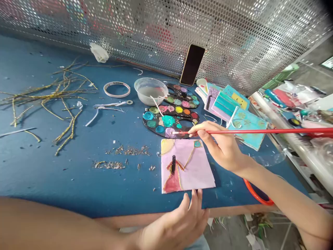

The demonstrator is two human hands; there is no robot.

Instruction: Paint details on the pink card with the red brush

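My right hand (pixel 222 147) is closed on a long red paintbrush (pixel 273 131), held almost level. The brush tip sits at the lilac well of the front paint palette (pixel 159 136), a dark tray of many colours. Just below lies a square lilac card (pixel 200 172) painted with a pale yellow corner, a dark figure and a red skirt, with gold cord outlines and a small teal square. My left hand (pixel 179 220) rests at the table's front edge, fingers stretched out toward the card's lower edge. Whether its fingertips touch the card I cannot tell.
Behind the palette stand a clear bowl of cloudy water (pixel 145 91) and a phone (pixel 192 66) leaning on the perforated metal panel (pixel 125 31). Painted cards (pixel 249 126) lie at right, above red-handled scissors (pixel 256 194). Gold cords (pixel 49 95) and a tape roll (pixel 104 91) lie left.
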